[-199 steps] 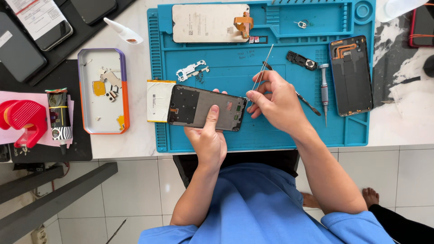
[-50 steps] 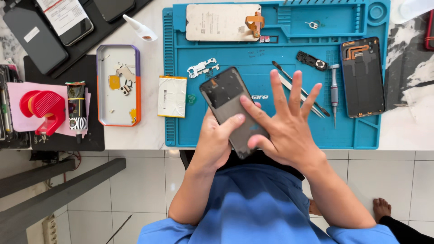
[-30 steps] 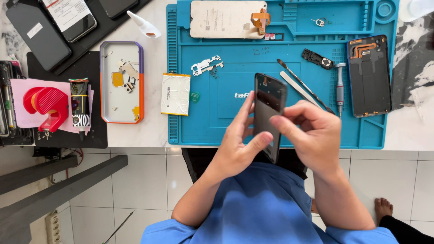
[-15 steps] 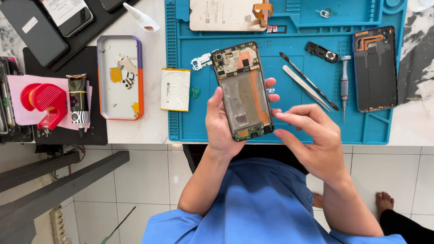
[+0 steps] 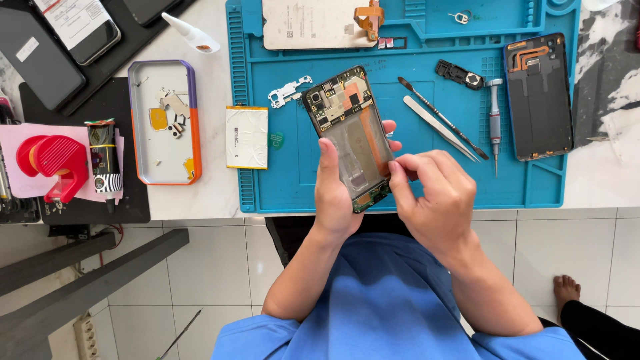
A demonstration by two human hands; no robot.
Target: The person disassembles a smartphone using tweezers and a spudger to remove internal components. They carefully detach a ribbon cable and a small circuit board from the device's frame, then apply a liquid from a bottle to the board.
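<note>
The opened phone is held up over the near half of the blue work mat, its back cover off so the circuit board at the top and the bare battery bay below face the camera. It tilts slightly, top end leaning left. The left hand is closed around its lower half: the thumb lies along the left edge, and fingertips wrap round from behind and show at the right edge. The right hand is just beside it on the right, its thumb and forefinger pinched together against the phone's lower right edge; whether anything small sits between those fingertips cannot be told.

On the mat to the right of the phone lie a thin metal pry tool and a pair of tweezers, side by side and slanting, then a small screwdriver and a black camera bracket. Further right lies a dark back cover, inner side up. At the mat's far edge lies a white screen panel. A small metal shield lies just left of the phone, and a pale battery straddles the mat's left edge. Left of that sits a parts tray with an orange and purple rim.
</note>
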